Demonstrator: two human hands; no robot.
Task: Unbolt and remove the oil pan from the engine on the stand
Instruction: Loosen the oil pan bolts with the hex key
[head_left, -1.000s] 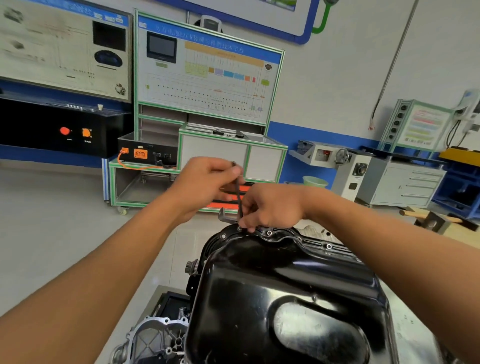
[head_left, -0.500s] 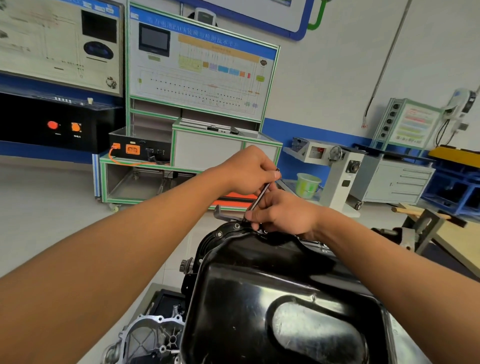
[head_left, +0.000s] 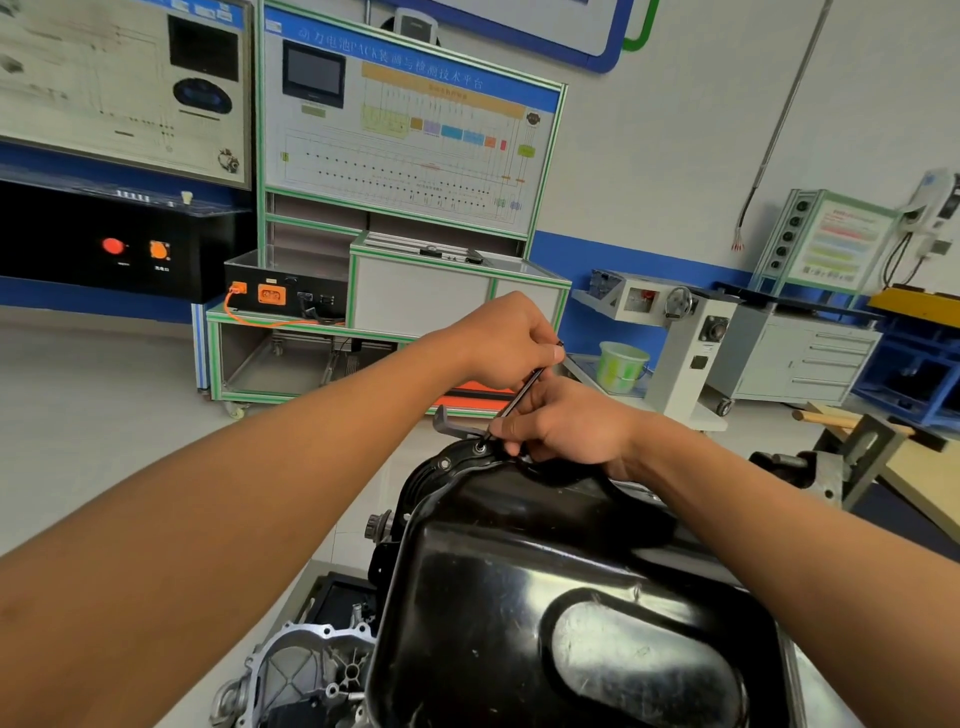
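The left hand pinched the slim wrench up top, probably to turn it. The right hand kept its grip on the shaft, steadying the tip in a bolt on the far rim of the oil pan.

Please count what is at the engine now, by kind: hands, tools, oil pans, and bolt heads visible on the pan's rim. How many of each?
Hands: 2, left hand, right hand
Tools: 1, thin black tool
Pans: 1, oil pan
Bolts: 2, rim bolts
Total: 6
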